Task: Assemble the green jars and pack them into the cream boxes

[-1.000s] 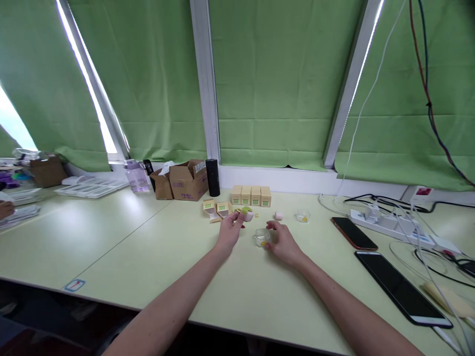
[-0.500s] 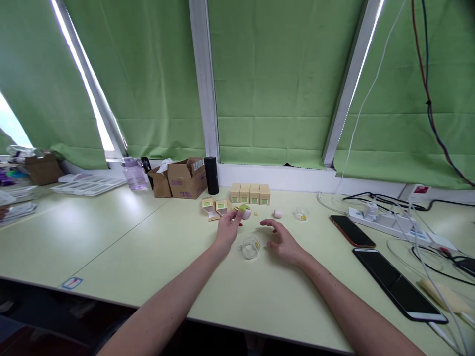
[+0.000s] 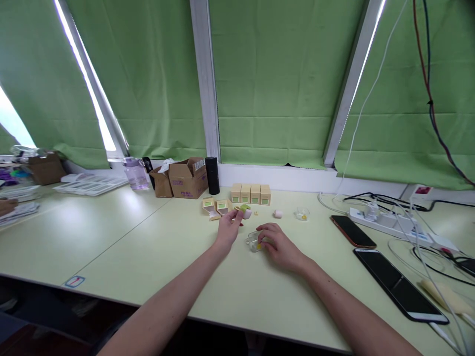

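The counter (image 3: 148, 267) extends from the clear cup (image 3: 253, 243), located between the left hand (image 3: 227, 231) and right hand (image 3: 280, 246), to its front edge. The green labels (image 3: 245, 200) on the small boxes (image 3: 245, 191) are illegible. The left grip is clamped on a pink-and-green piece (image 3: 247, 214); the right grip curls at the cup's right side, but whether it clamps cannot be determined.

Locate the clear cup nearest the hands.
In the head view, the cup sits just right of centre on the table, the right hand at its right edge.

Pale table (image 3: 166, 247) with boxes (image 3: 245, 194), phones (image 3: 401, 284), clear cups (image 3: 253, 242)
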The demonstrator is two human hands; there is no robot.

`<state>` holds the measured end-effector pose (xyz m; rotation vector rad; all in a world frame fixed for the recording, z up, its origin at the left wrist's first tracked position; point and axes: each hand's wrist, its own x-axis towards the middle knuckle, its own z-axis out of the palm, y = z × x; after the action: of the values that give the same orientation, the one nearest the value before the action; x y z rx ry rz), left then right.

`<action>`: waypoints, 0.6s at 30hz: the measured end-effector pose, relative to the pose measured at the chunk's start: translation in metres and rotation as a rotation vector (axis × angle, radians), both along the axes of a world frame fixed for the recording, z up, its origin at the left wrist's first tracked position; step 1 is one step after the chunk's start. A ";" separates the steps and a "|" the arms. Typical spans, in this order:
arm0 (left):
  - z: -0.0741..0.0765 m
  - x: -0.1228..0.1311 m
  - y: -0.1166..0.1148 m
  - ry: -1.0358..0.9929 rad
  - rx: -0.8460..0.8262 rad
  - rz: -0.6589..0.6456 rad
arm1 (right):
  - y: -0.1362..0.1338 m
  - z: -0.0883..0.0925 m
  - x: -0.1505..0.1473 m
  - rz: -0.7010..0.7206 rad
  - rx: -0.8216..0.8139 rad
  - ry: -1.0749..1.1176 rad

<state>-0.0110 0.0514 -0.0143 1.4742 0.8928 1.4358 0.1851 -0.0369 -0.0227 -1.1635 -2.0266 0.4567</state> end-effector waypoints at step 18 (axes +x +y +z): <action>0.009 0.002 -0.009 0.070 0.035 -0.013 | 0.018 -0.010 0.005 -0.043 -0.165 0.553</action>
<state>-0.0089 0.0422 -0.0057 1.5622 0.9033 1.4044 0.1902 -0.0186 -0.0327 -1.0304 -1.5038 0.8354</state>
